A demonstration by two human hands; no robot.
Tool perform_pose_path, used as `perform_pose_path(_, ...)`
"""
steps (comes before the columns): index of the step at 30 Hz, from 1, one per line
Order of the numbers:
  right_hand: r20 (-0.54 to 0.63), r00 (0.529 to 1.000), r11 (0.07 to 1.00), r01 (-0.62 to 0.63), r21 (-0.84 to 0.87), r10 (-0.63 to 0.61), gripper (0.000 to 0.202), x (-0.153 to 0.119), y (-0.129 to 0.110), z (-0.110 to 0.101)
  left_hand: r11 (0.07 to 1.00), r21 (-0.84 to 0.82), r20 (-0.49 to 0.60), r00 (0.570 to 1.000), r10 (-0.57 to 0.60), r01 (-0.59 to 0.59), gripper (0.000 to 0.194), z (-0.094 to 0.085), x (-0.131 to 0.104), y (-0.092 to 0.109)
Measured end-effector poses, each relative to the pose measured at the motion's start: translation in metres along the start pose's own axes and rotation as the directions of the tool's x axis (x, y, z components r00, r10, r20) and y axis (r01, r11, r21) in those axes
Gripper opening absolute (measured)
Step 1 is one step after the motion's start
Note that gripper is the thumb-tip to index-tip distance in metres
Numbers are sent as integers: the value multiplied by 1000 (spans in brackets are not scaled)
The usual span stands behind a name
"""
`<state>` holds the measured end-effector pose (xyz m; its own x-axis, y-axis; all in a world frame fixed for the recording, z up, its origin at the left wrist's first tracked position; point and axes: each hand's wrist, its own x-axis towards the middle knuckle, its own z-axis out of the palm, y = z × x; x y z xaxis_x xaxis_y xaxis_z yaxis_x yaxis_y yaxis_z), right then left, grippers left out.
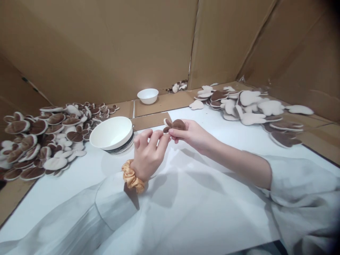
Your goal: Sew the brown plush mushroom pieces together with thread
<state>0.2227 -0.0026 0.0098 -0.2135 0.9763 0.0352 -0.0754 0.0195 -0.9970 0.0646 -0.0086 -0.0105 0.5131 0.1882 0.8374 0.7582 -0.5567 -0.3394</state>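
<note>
A small brown plush cutout [178, 124] with ear-like lobes and a pale edge is held up over the white table sheet. My right hand [195, 134] pinches its right side between thumb and fingers. From the left, my left hand [151, 150] meets the lobed end with curled fingers that look closed on its lower edge; the thumb is hidden behind them. An orange scrunchie [131, 177] circles my left wrist. Just left of that hand stands a large white bowl [113, 134], which sits on a stack with dark-striped sides.
A heap of brown and white plush pieces [55, 138] spreads along the left. Larger white and brown pieces [247, 106] are piled at the back right. A small white bowl [148, 96] stands at the back, near more small pieces [179, 86]. Cardboard walls [119, 46] enclose the table.
</note>
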Motion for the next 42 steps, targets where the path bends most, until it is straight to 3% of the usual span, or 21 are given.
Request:
perform_pose_path(3, 32, 999, 997, -5, -73, 7, 10, 1, 0, 1, 1000, -11, -6, 1000, 27, -27, 8, -1, 1, -5)
perform_pose_path(6, 136, 991, 988, 4, -152, 17, 8, 4, 1, -3, 999, -43, 16, 999, 32, -31, 8, -1, 4, -10)
perform_pose_path(9, 238, 971, 969, 26, -247, 34, 4, 5, 2, -7, 980, -192, 174, 985, -14, 48, 11, -1, 10, -15)
perform_pose_path(12, 284, 957, 938, 49, -342, 54, 3, 4, 1, -8, 921, -339, 392, 919, -45, 190, 16, -5, 17, -20)
perform_pose_path(15, 312, 949, 933, 79, -351, 37, 7, 0, -1, -5, 834, -412, 562, 823, -85, 368, 16, -8, 25, -28)
perform_pose_path(17, 322, 946, 947, 129, -295, -28, 10, -3, -4, -2, 690, -470, 687, 719, -105, 550, 15, -9, 30, -35)
perform_pose_path(20, 314, 937, 944, 234, -234, -154, 15, -6, -6, 0, 269, -518, 841, 541, -15, 812, 16, -6, 34, -45)
perform_pose_path(22, 282, 933, 921, 298, -252, -225, 16, -7, -7, 0, 26, -478, 878, 477, 38, 878, 17, -2, 34, -50)
perform_pose_path(23, 263, 931, 906, 325, -271, -255, 16, -7, -7, 0, -52, -460, 886, 462, 36, 886, 17, -1, 33, -50)
perform_pose_path(26, 206, 919, 855, 389, -343, -336, 16, -6, -6, 1, -181, -427, 902, 431, -20, 886, 15, 5, 27, -48)
perform_pose_path(29, 166, 901, 827, 434, -358, -401, 18, -7, -8, 3, -254, -384, 915, 403, 26, 888, 13, 10, 21, -40)
perform_pose_path(32, 120, 926, 893, 377, -245, -358, 22, -10, -12, 5, -277, -394, 895, 435, 100, 876, 10, 13, 16, -30)
perform_pose_path(34, 56, 953, 933, 304, -193, -298, 25, -11, -13, 5, -256, -408, 882, 451, 137, 876, 11, 11, 16, -26)
perform_pose_path(36, -30, 962, 947, 262, -187, -272, 26, -10, -12, 3, -214, -400, 884, 437, 166, 891, 15, 7, 18, -26)
perform_pose_path(38, -90, 960, 955, 248, -165, -265, 23, -6, -9, 1, -166, -419, 888, 441, 133, 893, 18, 1, 21, -28)
perform_pose_path(42, -104, 970, 976, 215, -43, -218, 22, 0, -5, -4, -31, -522, 853, 522, -22, 852, 26, -7, 26, -35)
